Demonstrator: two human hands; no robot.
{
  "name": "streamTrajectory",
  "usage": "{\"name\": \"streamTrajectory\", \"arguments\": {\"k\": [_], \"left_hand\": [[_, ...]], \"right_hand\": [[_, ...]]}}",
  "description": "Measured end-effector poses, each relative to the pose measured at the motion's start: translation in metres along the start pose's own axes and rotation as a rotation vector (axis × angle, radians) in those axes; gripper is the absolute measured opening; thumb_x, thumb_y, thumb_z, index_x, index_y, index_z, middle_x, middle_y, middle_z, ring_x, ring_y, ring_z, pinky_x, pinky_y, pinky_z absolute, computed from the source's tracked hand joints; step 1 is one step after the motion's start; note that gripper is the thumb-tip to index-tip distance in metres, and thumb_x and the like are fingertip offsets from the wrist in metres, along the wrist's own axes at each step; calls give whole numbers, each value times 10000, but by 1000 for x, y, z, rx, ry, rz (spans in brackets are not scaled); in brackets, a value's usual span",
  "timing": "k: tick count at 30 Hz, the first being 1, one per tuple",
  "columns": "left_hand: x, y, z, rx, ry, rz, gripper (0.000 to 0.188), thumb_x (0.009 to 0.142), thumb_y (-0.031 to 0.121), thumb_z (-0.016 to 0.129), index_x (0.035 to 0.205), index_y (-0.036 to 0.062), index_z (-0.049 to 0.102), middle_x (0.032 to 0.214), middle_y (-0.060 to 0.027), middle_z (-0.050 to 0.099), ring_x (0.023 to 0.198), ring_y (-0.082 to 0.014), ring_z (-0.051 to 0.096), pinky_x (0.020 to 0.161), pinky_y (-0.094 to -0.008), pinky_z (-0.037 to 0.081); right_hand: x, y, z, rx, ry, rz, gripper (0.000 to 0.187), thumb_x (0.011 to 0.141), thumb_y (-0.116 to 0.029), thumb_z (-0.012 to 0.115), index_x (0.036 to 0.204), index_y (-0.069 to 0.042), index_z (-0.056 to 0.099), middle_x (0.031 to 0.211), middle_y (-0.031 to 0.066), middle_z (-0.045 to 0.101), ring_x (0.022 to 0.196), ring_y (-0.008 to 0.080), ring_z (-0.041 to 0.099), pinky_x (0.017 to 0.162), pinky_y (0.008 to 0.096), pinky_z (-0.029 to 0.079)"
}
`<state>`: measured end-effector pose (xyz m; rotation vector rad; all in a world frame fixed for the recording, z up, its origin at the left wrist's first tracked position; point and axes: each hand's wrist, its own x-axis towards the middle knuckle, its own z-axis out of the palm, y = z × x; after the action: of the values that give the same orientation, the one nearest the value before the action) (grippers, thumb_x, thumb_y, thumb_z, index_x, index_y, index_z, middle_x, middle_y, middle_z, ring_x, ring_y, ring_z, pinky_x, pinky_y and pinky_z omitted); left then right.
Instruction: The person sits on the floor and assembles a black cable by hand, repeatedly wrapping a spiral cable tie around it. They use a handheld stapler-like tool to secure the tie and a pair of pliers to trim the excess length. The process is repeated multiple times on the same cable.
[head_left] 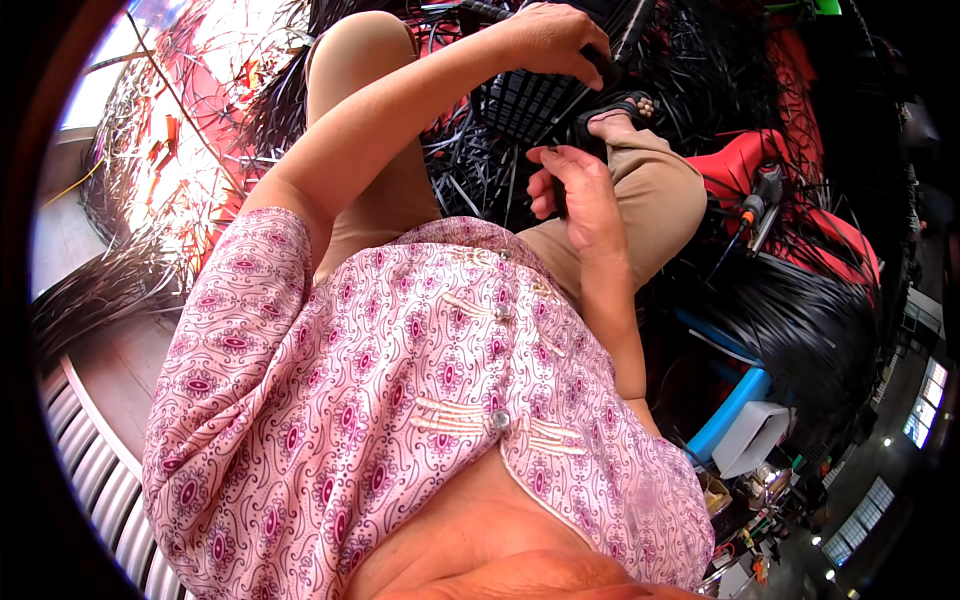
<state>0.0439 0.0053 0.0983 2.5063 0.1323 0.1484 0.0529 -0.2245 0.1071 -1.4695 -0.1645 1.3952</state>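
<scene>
My left hand reaches across to the top centre, its fingers closed on a dark piece that looks like black plastic strip. Just below it is a black woven basket with an open grid pattern, between my knees and partly covered by my left arm and hand. My right hand is held nearer my body, palm turned inward. Its fingers are curled, with thumb and forefinger close together, and a small dark bit shows at the tips; what it is I cannot make out.
Loose black strips lie in tangled heaps around my feet, over red material. At the right are a red stool, a power tool with an orange ring, a bundle of black strips and a white bin beside a blue frame.
</scene>
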Motion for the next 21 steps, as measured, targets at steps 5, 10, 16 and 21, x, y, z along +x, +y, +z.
{"name": "streamTrajectory", "arguments": {"k": [5,10,16,21], "left_hand": [[0,11,0,83,-145,60,652,671,335,830,1248,79,668,1099,-124,702,1027,-321,684,894,-420,527],[-9,17,9,125,-9,184,697,664,402,845,1221,27,661,1097,-124,694,1058,-322,670,877,-430,519],[-13,29,13,129,81,33,581,772,586,744,1057,80,724,956,-112,708,936,-320,690,764,-423,523],[-10,30,23,150,148,0,502,836,605,682,976,127,742,837,-81,707,863,-307,696,686,-434,504]], "right_hand": [[-27,-21,-8,-1,82,-243,276,998,-245,639,1050,25,672,679,60,646,495,119,567,475,222,463],[-23,-61,-24,-56,163,-377,265,988,-255,631,1015,2,691,695,38,654,555,103,591,495,224,477],[3,-89,-36,-88,148,-441,252,946,-267,699,929,-20,744,709,-5,642,607,77,574,560,223,457],[21,-100,-44,-350,316,-582,269,906,-298,750,912,-31,779,814,-8,695,755,76,606,686,229,431]]}}
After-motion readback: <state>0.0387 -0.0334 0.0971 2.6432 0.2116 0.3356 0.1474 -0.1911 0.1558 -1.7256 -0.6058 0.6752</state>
